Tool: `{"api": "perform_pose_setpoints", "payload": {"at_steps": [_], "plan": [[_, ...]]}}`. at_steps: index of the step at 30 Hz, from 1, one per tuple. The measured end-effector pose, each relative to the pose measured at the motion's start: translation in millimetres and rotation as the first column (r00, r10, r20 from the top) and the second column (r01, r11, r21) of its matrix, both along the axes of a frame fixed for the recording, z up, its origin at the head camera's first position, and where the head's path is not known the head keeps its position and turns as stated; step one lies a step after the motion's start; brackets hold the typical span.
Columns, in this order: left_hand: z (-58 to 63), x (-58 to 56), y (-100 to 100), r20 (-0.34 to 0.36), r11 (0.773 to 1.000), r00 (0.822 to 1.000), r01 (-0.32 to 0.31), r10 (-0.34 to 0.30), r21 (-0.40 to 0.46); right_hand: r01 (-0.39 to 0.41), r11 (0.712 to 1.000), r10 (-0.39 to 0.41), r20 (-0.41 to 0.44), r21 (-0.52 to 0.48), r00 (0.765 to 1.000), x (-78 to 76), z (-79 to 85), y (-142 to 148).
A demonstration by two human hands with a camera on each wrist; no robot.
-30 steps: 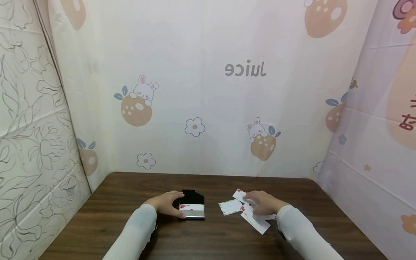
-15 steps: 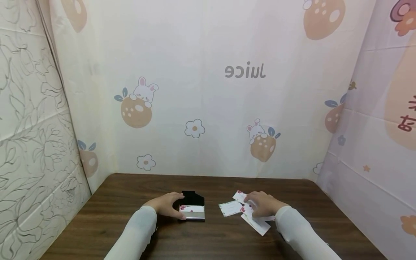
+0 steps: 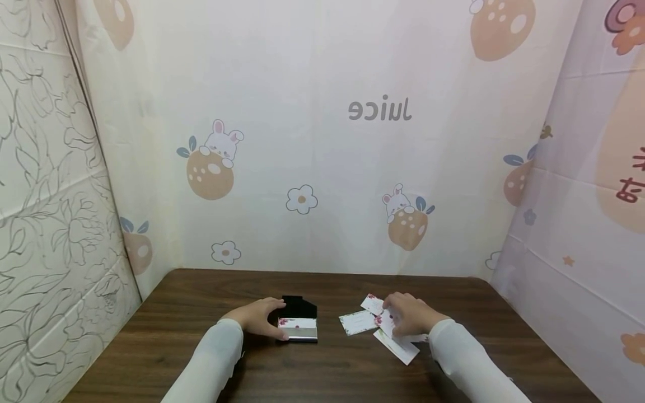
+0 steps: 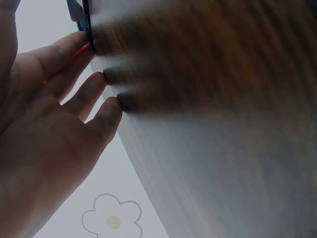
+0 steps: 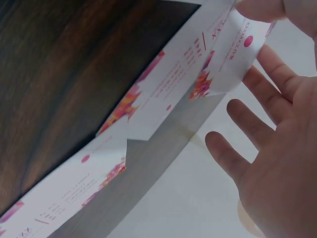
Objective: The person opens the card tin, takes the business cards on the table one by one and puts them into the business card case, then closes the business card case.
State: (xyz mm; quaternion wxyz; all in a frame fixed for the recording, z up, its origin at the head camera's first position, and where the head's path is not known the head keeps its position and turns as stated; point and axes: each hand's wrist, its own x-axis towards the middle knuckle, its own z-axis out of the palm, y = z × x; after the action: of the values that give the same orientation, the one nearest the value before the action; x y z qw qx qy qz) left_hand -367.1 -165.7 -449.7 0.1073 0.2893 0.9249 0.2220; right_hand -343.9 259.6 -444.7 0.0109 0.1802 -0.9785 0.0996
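The left hand point(image 3: 256, 319), half-curled, grips the open case point(image 3: 302, 331) holding cards point(image 3: 304, 322); right of it, the right hand point(image 3: 410, 315) pinches a loose card point(image 5: 228, 62).

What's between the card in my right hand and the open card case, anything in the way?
One low thing: the leftmost loose card lies on the table between the held card and the card case. Nothing upright is visible in that gap; the left hand holds the case's left side.
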Motion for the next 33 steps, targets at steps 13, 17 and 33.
{"api": "perform_pose_setpoints", "payload": {"at_steps": [13, 17, 33], "plan": [[-2.2, 0.9, 1.0, 0.010, 1.000, 1.000, 0.001, -0.001, 0.001, -0.016, 0.999, 0.015, 0.033, 0.030, 0.999, 6.3, -1.4, 1.8], [-2.1, 0.8, 1.5, 0.004, 1.000, 1.000, -0.002, 0.002, -0.001, 0.002, 0.999, -0.004, 0.037, 0.044, 0.999, 5.7, -1.7, 1.7], [-1.6, -0.3, 1.3, 0.001, 1.000, 1.000, -0.012, 0.012, -0.003, -0.011, 1.000, 0.011, -0.025, 0.001, 1.000, 0.8, 1.8, 7.7]]}}
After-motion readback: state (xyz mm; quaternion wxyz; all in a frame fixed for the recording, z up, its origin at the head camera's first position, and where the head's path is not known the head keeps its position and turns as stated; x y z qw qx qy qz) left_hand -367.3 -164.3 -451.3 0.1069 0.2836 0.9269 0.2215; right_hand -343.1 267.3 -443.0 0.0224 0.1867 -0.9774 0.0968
